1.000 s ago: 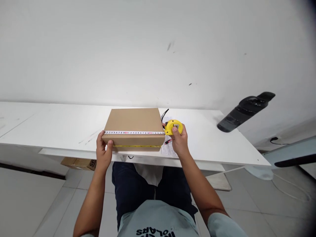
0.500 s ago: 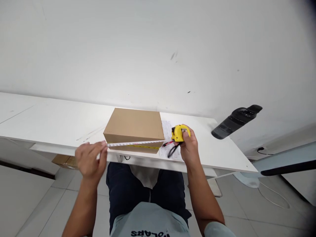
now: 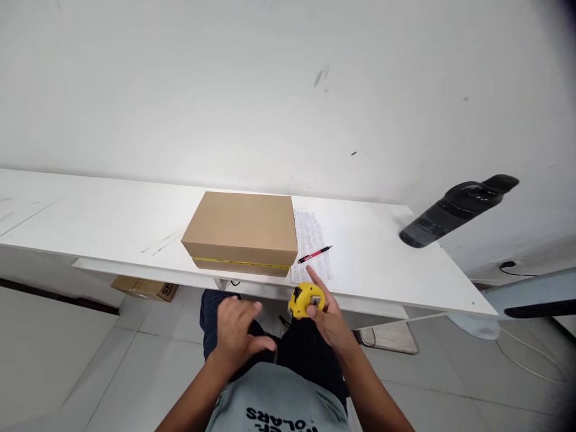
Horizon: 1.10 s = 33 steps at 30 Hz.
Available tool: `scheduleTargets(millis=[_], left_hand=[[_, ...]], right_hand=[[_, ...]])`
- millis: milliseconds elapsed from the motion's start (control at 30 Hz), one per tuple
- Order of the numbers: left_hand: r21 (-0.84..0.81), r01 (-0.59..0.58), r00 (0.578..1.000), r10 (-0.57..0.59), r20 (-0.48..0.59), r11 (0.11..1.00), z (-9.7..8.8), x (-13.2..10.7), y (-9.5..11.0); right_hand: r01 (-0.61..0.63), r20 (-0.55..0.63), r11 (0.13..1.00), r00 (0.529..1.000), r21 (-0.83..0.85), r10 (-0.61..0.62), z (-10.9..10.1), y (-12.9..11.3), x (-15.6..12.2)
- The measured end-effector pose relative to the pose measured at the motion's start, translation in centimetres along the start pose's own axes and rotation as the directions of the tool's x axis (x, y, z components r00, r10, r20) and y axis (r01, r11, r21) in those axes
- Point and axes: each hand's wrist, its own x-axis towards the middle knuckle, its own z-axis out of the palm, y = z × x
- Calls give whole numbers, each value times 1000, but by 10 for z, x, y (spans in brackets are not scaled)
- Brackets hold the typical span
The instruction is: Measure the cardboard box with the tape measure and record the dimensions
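Note:
A closed brown cardboard box [image 3: 243,231] with a yellow strip along its front sits near the front edge of the white table [image 3: 103,225]. My right hand [image 3: 328,318] is below the table edge, over my lap, closed on a yellow tape measure [image 3: 305,299] with its tape wound in. My left hand [image 3: 236,333] hovers just left of it, fingers loosely apart and holding nothing. Right of the box lies a printed paper sheet [image 3: 310,240] with a red pen [image 3: 315,254] on it.
A dark grey bottle [image 3: 454,210] stands at the table's right end. A small cardboard box [image 3: 146,289] lies on the tiled floor under the table. A white fan base [image 3: 472,327] and cables are on the floor at right. A white wall backs the table.
The tape that was stretched along the box has wound back into its case. Both hands have dropped from the box down to my lap, and my left hand has let go of the tape end.

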Motion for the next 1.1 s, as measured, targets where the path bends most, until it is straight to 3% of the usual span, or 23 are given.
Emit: scheduleTargets(millis=[67,133,167,200,267,367,467,533,567,633,700,800,867,900,933,1000,1067,1100], left_hand=[[81,259,965,-253,-77,963,-6,-2,-27],[55,549,830,-537,-150,834,-10,8,-59],[6,656,747,-647,-154,755,-11,17,-76],[-19,704,702,-700,-127,710,-12,28,-93],[-37,730,680,-731,-60,682,-14,56,-121],[-59,723,690,-724,6,688,-22,108,-144],[-62,665,747,-660,82,744,-35,170,-142],[5,568,805,-557,204,823,-39,215,-133],[26,544,808,-532,253,839,-38,236,-128],[72,515,773,-499,392,854,-29,270,-120],[171,493,707,-507,493,853,-10,292,-115],[305,487,594,-566,572,819,26,302,-115],[321,512,547,-590,594,797,45,302,-117],[306,525,550,-591,590,794,50,301,-116],[271,530,583,-577,572,804,50,298,-114],[140,490,727,-492,478,860,37,287,-101],[-26,371,885,-345,312,928,8,264,-76],[-86,323,927,-297,230,942,-10,248,-60]], right_hand=[[1,-68,999,998,-38,-4,-11,-1,12],[-46,-36,997,998,-58,44,-18,-2,23],[-77,15,994,997,-72,78,-19,-2,28],[-103,83,990,990,-100,112,-18,-2,31],[-124,223,973,960,-197,168,-13,-6,34],[-36,368,925,911,-379,187,3,-21,36],[160,484,830,863,-535,146,27,-41,38],[320,552,740,830,-591,82,45,-51,40],[385,572,702,820,-600,39,54,-54,40],[451,583,669,812,-591,-32,71,-56,39],[435,563,708,824,-556,-65,85,-54,37],[349,493,807,866,-477,-83,96,-44,34],[306,423,837,900,-454,-99,98,-36,33],[298,392,839,913,-454,-112,97,-32,32],[296,364,837,923,-461,-126,95,-29,30],[301,321,831,934,-468,-157,90,-27,24],[308,276,849,940,-429,-202,83,-31,16],[318,255,862,939,-395,-229,80,-35,11]])
